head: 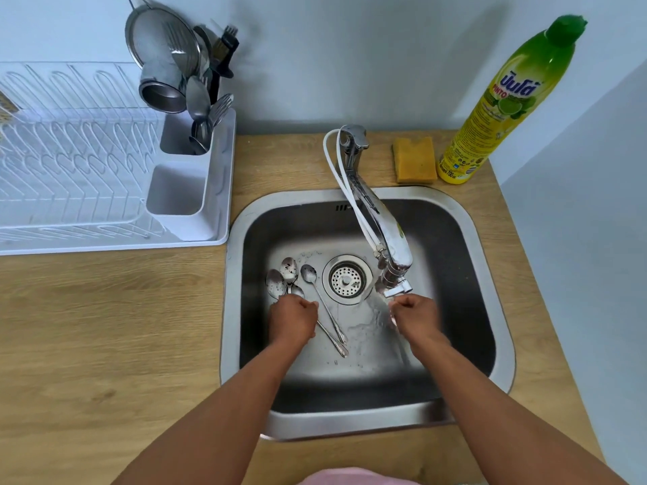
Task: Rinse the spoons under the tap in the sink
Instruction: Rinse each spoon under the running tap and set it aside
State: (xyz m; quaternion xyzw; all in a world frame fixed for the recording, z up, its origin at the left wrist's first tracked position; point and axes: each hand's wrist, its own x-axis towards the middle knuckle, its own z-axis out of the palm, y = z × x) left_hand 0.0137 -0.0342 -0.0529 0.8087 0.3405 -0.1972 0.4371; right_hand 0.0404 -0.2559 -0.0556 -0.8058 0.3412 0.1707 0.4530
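Four dirty spoons [297, 285] lie on the left of the sink [490, 239] floor, beside the drain [346, 280]. The left hand [293, 320] is curled down over their handles. The right hand [416, 318] is closed under the running tap [388, 239], on what I cannot tell.

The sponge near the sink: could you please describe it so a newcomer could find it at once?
Start at the steel sink and look past its far rim, right of the tap base. The sponge lies flat on the wooden counter beside the tall green-capped bottle: a low, orange-yellow block.
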